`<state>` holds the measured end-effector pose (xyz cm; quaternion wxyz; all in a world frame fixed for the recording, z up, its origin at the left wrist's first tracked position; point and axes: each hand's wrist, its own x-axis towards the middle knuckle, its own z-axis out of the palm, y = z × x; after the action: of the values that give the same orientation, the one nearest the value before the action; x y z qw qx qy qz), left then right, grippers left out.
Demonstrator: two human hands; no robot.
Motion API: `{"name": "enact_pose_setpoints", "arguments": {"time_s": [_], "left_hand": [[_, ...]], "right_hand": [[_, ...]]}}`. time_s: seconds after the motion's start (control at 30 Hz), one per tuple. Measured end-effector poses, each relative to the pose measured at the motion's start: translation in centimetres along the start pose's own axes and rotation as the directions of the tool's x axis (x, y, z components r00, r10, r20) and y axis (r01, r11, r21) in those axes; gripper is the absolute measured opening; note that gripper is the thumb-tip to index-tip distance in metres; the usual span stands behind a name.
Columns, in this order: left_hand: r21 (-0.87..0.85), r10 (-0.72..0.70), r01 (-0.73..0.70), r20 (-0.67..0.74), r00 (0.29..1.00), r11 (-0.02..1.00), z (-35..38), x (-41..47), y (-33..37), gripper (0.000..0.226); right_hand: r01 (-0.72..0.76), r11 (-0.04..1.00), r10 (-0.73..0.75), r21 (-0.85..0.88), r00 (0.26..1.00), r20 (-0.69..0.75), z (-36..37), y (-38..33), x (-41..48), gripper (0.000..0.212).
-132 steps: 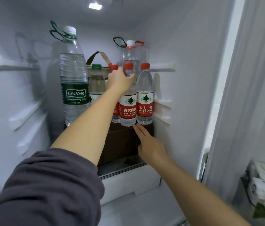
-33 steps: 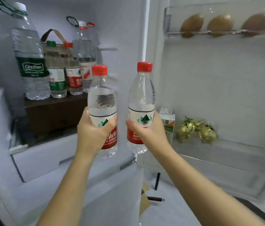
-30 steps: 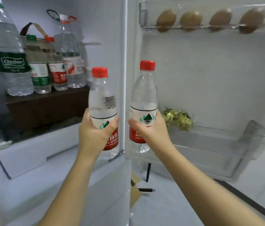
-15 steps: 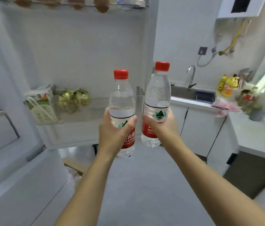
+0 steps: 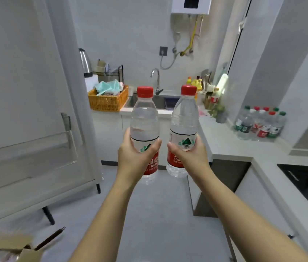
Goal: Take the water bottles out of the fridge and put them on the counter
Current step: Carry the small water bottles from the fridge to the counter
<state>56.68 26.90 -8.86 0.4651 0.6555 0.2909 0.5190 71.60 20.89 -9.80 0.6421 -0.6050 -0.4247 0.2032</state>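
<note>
A: What were the hands doing?

B: The left hand (image 5: 137,157) was clamped around the left bottle (image 5: 145,129), and the right hand (image 5: 189,157) was wrapped tight around the right bottle (image 5: 184,127). Both bottles stood upright, red caps on top, held side by side in mid-air, near each other but not touching.

A: And the counter?

B: The counter (image 5: 225,142) ran off toward two o'clock from the hands. A cluster of bottles (image 5: 261,122) with red and green caps stood on it at about two o'clock, against the wall. The two held bottles were over the floor, not over the counter.

A: Anything else ahead?

B: At twelve o'clock, a sink (image 5: 158,103) with a faucet (image 5: 156,77); at eleven, an orange basket (image 5: 107,99) holding cloths. The open fridge door (image 5: 26,110) filled the nine o'clock side.
</note>
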Motion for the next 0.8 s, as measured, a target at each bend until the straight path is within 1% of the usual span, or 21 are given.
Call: {"name": "enact_pose_setpoints", "arguments": {"time_s": [0.1,0.2,0.33,0.5,0.63,0.8], "left_hand": [[-0.045,-0.008,0.01,0.059,0.998,0.999,2.7,2.9,-2.1,0.053],[-0.054,-0.029,0.036,0.12,0.992,0.998,5.5,5.3,-4.1,0.057],[-0.056,-0.05,0.062,0.2,0.979,0.996,9.4,7.5,-5.9,0.055],[-0.06,-0.075,0.094,0.266,0.961,0.994,14.9,8.9,-7.1,0.055],[-0.061,-0.099,0.122,0.293,0.951,0.991,20.2,9.1,-8.3,0.053],[-0.049,-0.119,0.139,0.291,0.949,0.989,27.8,9.1,-9.5,0.051]], "right_hand": [[-0.02,0.999,0.017,-0.032,0.997,-0.078,-2.3,2.3,2.8,0.054],[-0.044,0.998,0.035,-0.05,0.986,-0.166,-4.7,4.3,5.0,0.054],[-0.08,0.995,0.065,-0.052,0.966,-0.25,-8.0,6.2,6.7,0.051],[-0.11,0.993,0.086,-0.052,0.937,-0.339,-12.4,8.6,8.5,0.06],[-0.112,0.991,0.082,-0.068,0.934,-0.349,-16.9,10.6,10.4,0.071],[-0.101,0.992,0.071,-0.073,0.94,-0.333,-23.6,12.7,13.3,0.061]]}}
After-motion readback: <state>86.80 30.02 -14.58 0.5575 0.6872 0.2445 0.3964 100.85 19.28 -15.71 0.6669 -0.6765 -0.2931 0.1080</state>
